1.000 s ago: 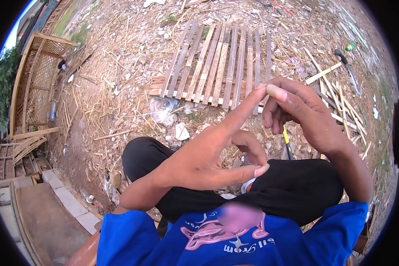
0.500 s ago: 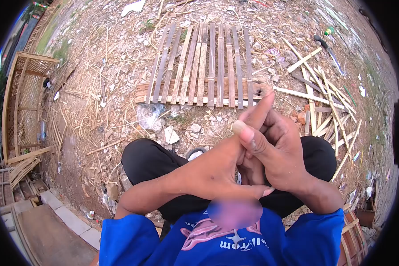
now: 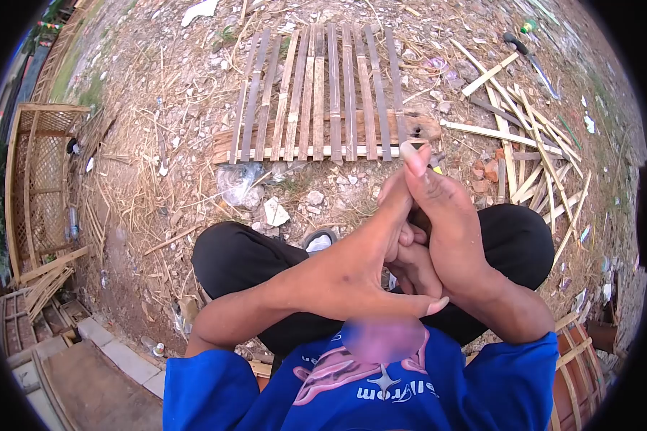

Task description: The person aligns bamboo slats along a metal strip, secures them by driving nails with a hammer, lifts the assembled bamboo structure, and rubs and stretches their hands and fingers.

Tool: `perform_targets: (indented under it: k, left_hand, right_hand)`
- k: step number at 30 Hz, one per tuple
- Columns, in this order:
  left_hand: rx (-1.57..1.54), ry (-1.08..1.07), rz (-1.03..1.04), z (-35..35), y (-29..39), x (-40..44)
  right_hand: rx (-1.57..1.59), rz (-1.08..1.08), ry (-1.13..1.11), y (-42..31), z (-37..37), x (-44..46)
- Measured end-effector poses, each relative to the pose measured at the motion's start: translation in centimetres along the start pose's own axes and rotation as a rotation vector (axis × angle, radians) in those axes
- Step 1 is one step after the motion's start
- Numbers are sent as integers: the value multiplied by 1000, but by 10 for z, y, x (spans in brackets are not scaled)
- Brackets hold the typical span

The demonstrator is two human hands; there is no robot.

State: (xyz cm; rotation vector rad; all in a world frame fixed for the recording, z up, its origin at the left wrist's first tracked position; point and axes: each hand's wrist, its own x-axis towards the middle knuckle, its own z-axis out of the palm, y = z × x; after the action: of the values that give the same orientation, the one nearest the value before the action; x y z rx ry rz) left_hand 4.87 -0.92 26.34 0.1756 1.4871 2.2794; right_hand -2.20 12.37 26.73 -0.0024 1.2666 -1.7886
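Observation:
My left hand (image 3: 356, 269) and my right hand (image 3: 446, 230) are pressed together above my lap, with their fingers bent in against each other. The left thumb points to the right across the gap, and the right thumb stands up at the top. Between the palms, the curled fingers hide whatever may be there; no object shows. Beyond the hands, several narrow bamboo slats (image 3: 336, 93) lie side by side, their near ends over a weathered wooden beam (image 3: 223, 146). A small dark and yellow item (image 3: 437, 169) shows partly behind my right hand.
Cut strips (image 3: 525, 144) lie in a loose pile at the right, near a saw with a black handle (image 3: 516, 43). A clear plastic bag (image 3: 239, 188) and a white stone (image 3: 275, 212) lie before my knees. A latticed wooden frame (image 3: 47, 187) stands at the left. Straw and rubble cover the ground.
The right hand has tilted more upright, its thumb moving up to the fingertips of the left. The hands stay together. The view has shifted slightly.

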Motion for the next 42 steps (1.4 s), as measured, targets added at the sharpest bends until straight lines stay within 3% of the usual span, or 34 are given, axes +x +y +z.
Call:
perform_targets:
  k: [6, 9, 12, 27, 32, 40, 42]
  left_hand:
    - [-26, -71, -2, 0, -1, 5]
    - [-39, -75, 7, -1, -3, 5]
    - [-31, -50, 27, -1, -2, 5]
    - [18, -65, 63, 1, -4, 4]
    - [11, -35, 50, 1, 0, 0]
    - [117, 127, -61, 6, 7, 0]
    - [162, 51, -26, 4, 8, -1]
  right_hand:
    - [-17, -36, 60, 2, -3, 1]
    - [146, -33, -7, -3, -6, 0]
    - [60, -127, -55, -3, -4, -4]
    - [-22, -91, -2, 2, -1, -3]
    - [-10, -171, -144, 1, -1, -3]
    - [-7, -171, -109, 1, 0, -4]
    - [-37, -204, -159, 0, -2, -5]
